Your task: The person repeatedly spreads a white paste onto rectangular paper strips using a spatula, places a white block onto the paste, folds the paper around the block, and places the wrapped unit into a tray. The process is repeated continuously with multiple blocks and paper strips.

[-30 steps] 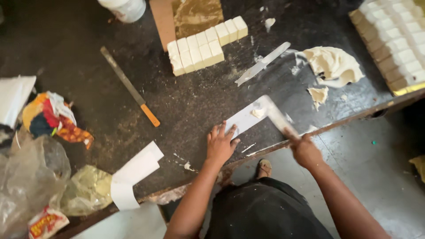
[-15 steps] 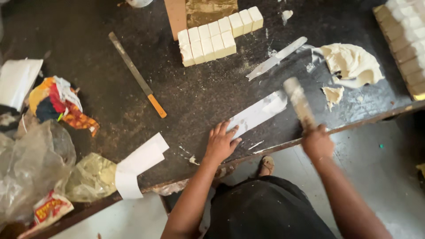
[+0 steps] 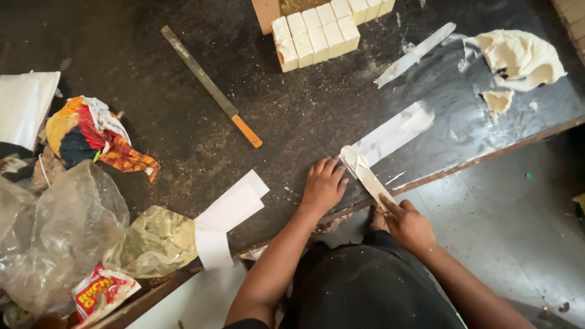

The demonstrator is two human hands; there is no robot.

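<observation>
Since a moment ago your right hand (image 3: 407, 224) has swung its gripped scraper (image 3: 364, 173) down onto the white strip (image 3: 390, 135) at the table (image 3: 183, 146) edge, left hand (image 3: 323, 186) flat and empty beside it, mid-scrape, needing steady pressure along the strip.

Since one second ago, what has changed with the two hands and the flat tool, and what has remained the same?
The right hand has swung its flat stick from above the white strip down to the strip's near end, tip beside the left hand. The grip did not change; nothing was taken or let go. The left hand stayed flat on the dark table. The pale blocks and orange-handled blade did not move.
</observation>
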